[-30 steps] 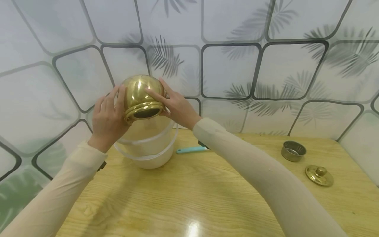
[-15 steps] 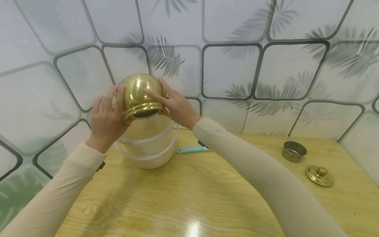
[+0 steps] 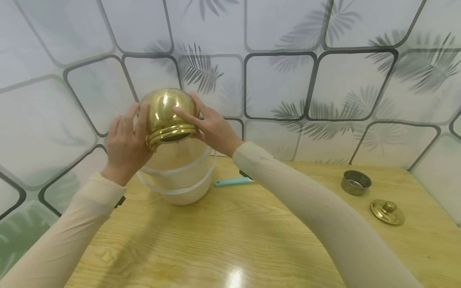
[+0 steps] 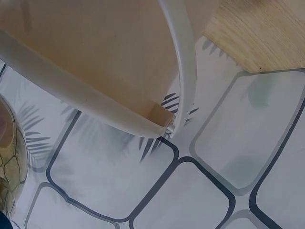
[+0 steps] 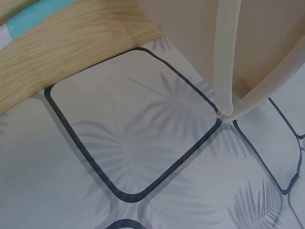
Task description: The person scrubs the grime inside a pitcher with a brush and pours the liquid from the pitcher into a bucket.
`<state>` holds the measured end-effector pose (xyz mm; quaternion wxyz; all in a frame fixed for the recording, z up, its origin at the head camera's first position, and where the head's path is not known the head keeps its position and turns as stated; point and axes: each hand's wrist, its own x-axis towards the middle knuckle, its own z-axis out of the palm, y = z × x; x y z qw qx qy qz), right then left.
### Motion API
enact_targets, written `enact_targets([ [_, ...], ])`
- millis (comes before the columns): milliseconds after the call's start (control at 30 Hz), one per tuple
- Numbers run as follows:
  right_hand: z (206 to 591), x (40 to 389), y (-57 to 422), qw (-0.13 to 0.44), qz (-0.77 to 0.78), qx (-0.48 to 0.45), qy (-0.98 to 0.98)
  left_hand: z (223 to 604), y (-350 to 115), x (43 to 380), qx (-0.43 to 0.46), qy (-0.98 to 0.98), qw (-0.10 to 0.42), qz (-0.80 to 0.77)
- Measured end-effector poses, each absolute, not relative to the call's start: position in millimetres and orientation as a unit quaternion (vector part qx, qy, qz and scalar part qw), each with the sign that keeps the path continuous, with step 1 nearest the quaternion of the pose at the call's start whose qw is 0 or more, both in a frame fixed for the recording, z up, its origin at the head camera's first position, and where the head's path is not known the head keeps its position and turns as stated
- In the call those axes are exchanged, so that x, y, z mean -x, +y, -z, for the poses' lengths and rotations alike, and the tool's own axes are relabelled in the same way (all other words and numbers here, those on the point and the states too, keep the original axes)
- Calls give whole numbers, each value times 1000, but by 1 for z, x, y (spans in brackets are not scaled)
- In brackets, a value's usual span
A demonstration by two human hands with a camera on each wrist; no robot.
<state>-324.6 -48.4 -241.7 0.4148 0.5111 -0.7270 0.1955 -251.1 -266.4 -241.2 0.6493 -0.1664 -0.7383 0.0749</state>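
Note:
A shiny brass teapot-like pot (image 3: 169,110) is tipped mouth-down over a white bucket (image 3: 187,196) in the head view. Its dark opening faces down toward me. My left hand (image 3: 126,146) grips its left side, fingers laid along the wall. From the right, my right hand (image 3: 217,130) holds it with one finger spread across the belly. In the left wrist view the pot's curved side (image 4: 16,167) shows at the left edge, beside the bucket's rim (image 4: 90,107). The bucket's handle (image 5: 226,62) hangs down in the right wrist view.
A round metal strainer (image 3: 355,183) and a brass lid (image 3: 388,212) with a knob lie on the wooden table (image 3: 223,236) at the right. A turquoise handle (image 3: 232,182) lies right of the bucket, partly behind my sleeve. The patterned wall (image 3: 281,86) rises close behind.
The pot has shifted slightly left and up with both hands, and its opening looks narrower. The bucket, strainer and lid stay in place.

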Motion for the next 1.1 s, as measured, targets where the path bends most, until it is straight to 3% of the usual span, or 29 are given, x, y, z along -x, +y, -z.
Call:
enact_targets([
  [1100, 242, 325, -46, 455, -162, -504, -716, 241, -263, 252, 161, -721, 671, -61],
])
